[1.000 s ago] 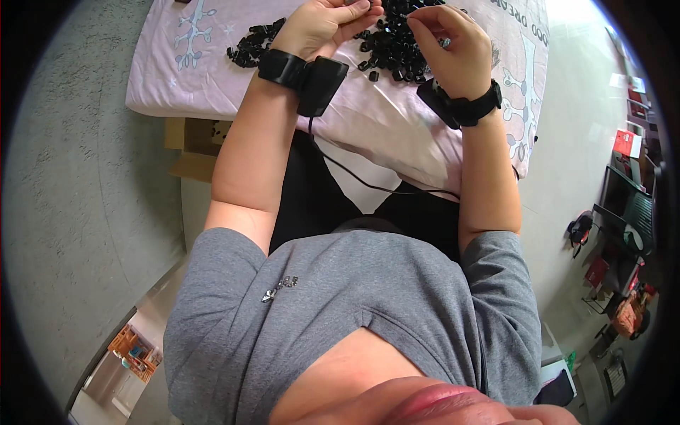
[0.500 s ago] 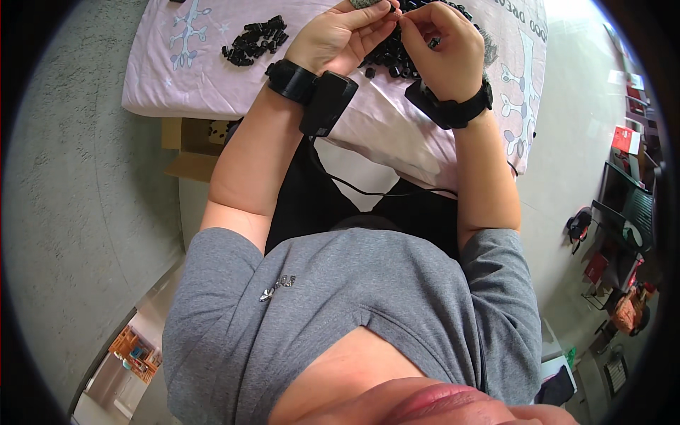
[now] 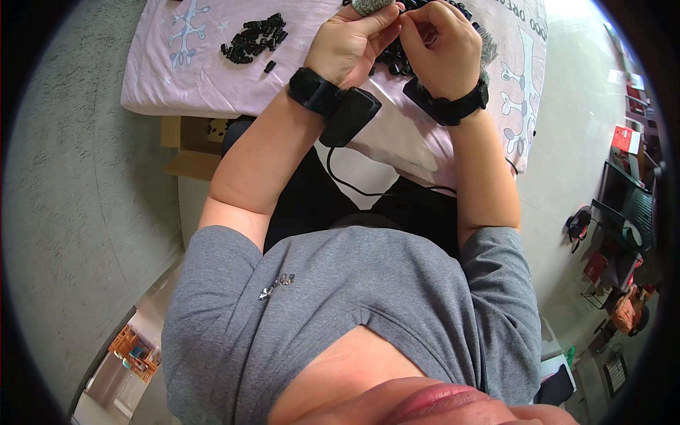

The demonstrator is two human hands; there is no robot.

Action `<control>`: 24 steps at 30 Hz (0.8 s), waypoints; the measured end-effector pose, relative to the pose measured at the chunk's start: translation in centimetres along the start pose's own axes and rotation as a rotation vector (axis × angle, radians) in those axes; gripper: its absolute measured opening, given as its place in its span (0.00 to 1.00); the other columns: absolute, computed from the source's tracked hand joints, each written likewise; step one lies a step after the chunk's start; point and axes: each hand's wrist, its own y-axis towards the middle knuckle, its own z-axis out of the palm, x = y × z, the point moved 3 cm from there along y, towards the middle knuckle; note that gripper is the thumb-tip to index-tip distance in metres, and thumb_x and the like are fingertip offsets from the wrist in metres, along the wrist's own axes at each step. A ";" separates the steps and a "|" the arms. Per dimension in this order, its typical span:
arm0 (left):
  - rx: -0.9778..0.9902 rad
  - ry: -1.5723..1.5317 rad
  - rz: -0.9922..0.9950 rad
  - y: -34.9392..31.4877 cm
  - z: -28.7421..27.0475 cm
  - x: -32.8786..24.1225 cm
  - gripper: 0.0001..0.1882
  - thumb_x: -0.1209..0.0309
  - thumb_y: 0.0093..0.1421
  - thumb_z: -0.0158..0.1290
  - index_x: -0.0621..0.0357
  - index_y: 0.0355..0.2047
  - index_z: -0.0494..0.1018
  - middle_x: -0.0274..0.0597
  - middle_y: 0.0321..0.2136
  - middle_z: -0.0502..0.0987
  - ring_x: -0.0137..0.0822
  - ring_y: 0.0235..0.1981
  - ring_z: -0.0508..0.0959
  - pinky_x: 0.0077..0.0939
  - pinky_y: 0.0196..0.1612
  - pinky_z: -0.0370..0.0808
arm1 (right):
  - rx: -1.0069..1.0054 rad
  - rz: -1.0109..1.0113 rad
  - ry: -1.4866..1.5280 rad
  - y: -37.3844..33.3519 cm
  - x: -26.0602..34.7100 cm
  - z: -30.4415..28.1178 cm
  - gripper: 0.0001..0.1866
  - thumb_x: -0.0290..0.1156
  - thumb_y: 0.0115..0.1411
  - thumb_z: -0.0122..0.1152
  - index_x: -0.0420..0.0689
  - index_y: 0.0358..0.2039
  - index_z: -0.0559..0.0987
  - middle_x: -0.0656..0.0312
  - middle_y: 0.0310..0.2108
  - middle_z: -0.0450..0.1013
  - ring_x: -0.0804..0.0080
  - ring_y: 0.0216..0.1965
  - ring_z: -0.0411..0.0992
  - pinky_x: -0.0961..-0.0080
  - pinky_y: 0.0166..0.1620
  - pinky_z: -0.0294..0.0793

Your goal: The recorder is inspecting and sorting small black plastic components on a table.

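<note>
My left hand is closed at the top edge of the view, its thumb and fingertips together on a small black piece. Also at that hand, partly cut off by the frame, is a grey speckled rounded thing. My right hand meets it from the right with thumb and forefinger pinched at the same spot; what that pinch holds is too small to make out. Under and between both hands lies a heap of small black cylindrical parts. A smaller black pile sits to the left, with one loose black part in front of it.
A pink patterned cloth covers the table. Black straps with boxy devices sit on both wrists, and a black cable runs across my lap. Below the table's left edge stands an open cardboard box.
My left hand and wrist have shifted right, closer to my right hand. The loose black part by the left pile now shows, where my wrist strap was before. My right hand has barely moved.
</note>
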 end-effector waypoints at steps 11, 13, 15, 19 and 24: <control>0.179 0.362 -0.064 0.5 -0.1 -3.9 0.12 0.77 0.68 0.57 0.56 0.51 0.77 0.38 0.39 0.84 0.28 0.38 0.83 0.20 0.42 0.81 | 0.172 0.235 0.356 0.3 -1.2 0.0 0.13 0.14 0.57 0.65 0.37 0.43 0.81 0.61 0.32 0.80 0.78 0.33 0.78 0.81 0.35 0.77; 0.248 0.506 -0.107 0.5 0.0 -4.0 0.13 0.76 0.67 0.58 0.57 0.52 0.76 0.37 0.37 0.84 0.28 0.37 0.84 0.20 0.41 0.81 | 0.178 0.248 0.334 0.5 -1.3 0.4 0.14 0.14 0.57 0.64 0.36 0.45 0.82 0.60 0.32 0.79 0.77 0.33 0.78 0.80 0.35 0.77; 0.165 0.615 -0.002 0.4 -0.1 -4.2 0.19 0.76 0.66 0.59 0.58 0.57 0.73 0.35 0.35 0.84 0.26 0.35 0.83 0.17 0.40 0.80 | 0.072 -0.065 0.718 0.7 -0.5 0.0 0.16 0.13 0.57 0.63 0.36 0.46 0.82 0.59 0.33 0.79 0.77 0.34 0.78 0.80 0.36 0.77; 0.141 0.571 -0.014 0.3 -0.2 -3.9 0.23 0.76 0.66 0.60 0.56 0.60 0.69 0.35 0.36 0.83 0.26 0.36 0.83 0.17 0.40 0.80 | 0.313 0.061 0.236 0.3 -1.4 0.9 0.14 0.12 0.59 0.61 0.35 0.44 0.83 0.59 0.35 0.80 0.76 0.36 0.78 0.80 0.38 0.79; 0.184 0.524 -0.068 0.5 -0.4 -4.1 0.25 0.72 0.67 0.60 0.57 0.62 0.67 0.37 0.40 0.83 0.26 0.35 0.83 0.18 0.41 0.81 | 0.320 0.419 0.759 -0.6 -4.3 2.1 0.09 0.15 0.65 0.58 0.34 0.45 0.80 0.63 0.38 0.79 0.77 0.36 0.78 0.81 0.40 0.80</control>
